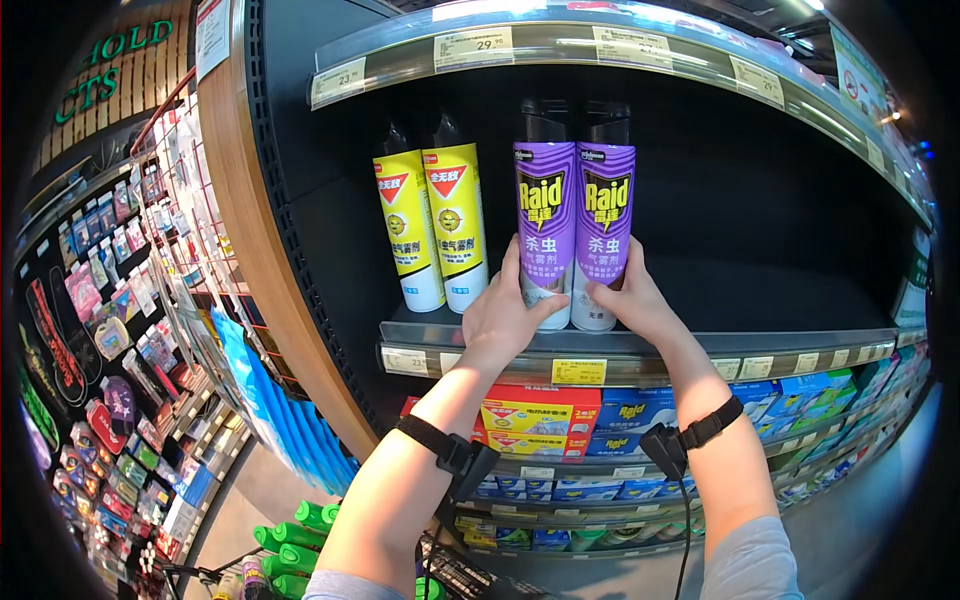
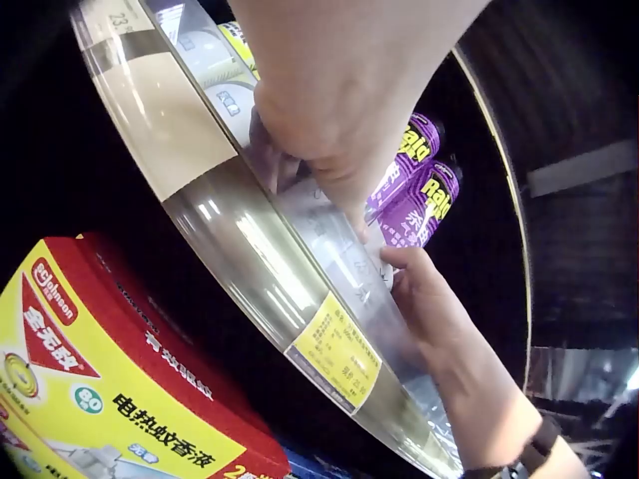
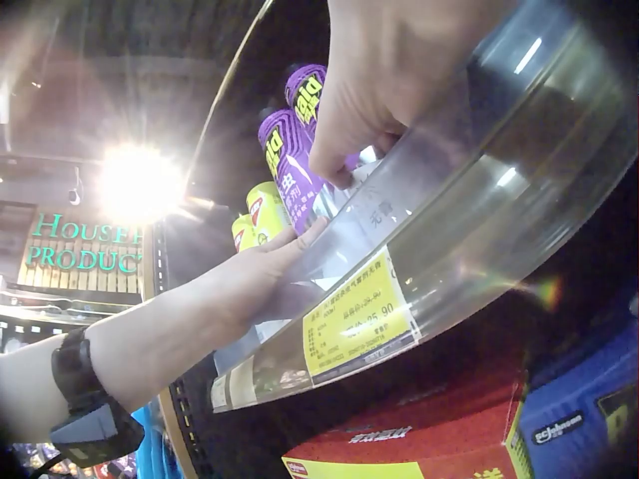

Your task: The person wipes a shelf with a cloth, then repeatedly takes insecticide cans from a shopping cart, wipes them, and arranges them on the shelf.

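Two purple Raid spray cans stand upright side by side at the shelf front, black caps on top. My left hand [image 1: 505, 308] holds the left can [image 1: 545, 215] low down, thumb across its front and fingers along its outer side. Round the lower part of the right can [image 1: 606, 215] my right hand [image 1: 640, 300] is curled in the same way, from the right. The right wrist view shows both cans' bases behind the clear shelf lip [image 3: 449, 190]. Left of them stand two yellow spray cans [image 1: 402, 225] with white bottoms.
Dark back panel [image 1: 760, 200] fills the shelf behind and right of the cans. A shelf with price tags [image 1: 475, 47] hangs above. Below are red-and-yellow boxes [image 1: 540, 420] and blue Raid boxes [image 1: 635, 405]. A wooden post [image 1: 285, 230] edges the left; green-capped bottles [image 1: 295, 555] stand lower left.
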`<state>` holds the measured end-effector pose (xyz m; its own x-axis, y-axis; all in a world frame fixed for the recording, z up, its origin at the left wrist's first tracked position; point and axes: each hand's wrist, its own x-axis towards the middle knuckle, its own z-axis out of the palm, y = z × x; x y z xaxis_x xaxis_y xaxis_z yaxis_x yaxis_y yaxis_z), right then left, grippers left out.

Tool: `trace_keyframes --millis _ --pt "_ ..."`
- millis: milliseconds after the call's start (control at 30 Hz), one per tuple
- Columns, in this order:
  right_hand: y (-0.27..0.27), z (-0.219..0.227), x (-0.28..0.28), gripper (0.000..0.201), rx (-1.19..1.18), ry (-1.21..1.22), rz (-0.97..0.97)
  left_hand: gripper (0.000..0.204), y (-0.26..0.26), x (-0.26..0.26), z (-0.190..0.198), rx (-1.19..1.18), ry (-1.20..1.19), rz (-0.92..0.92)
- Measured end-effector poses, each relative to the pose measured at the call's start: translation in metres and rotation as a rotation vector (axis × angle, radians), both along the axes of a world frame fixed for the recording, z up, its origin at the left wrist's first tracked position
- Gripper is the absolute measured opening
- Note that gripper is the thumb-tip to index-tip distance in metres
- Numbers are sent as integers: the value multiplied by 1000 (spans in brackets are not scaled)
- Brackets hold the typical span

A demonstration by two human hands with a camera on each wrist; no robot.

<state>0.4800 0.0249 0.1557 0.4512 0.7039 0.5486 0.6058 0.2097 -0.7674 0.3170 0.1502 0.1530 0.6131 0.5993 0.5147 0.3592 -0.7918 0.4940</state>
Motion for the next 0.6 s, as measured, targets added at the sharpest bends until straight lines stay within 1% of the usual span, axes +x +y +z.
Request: trace_keyframes --millis 67,133,167,233,267,333,367,433,567,600 --pt "0 1 -1 90 0 -12 -10 101 -1 0 1 5 -9 -1" --pt "1 2 -2 92 23 -24 -46 109 -4 -3 5 -52 22 -24" --pt "1 1 -2 92 23 -25 -46 109 -3 -3 4 -52 22 -24" --pt "2 0 -2 95 95 -3 -34 113 -2 -1 2 -48 -22 -20" --pt "1 2 -2 95 95 -3 -35 113 -1 -1 1 -48 -23 -22" --pt "-2 5 -4 95 108 99 -16 115 -2 -1 2 -58 -23 3" --pt "-1 4 -2 95 107 99 -16 115 -1 1 0 -59 -24 4" --pt "0 2 3 94 124 113 -66 116 0 3 -5 45 -84 50" --pt "-6 6 -3 89 133 99 -74 117 1 1 -8 14 -120 33" --pt "-8 8 -8 87 148 133 -45 117 1 0 -10 54 -161 28"
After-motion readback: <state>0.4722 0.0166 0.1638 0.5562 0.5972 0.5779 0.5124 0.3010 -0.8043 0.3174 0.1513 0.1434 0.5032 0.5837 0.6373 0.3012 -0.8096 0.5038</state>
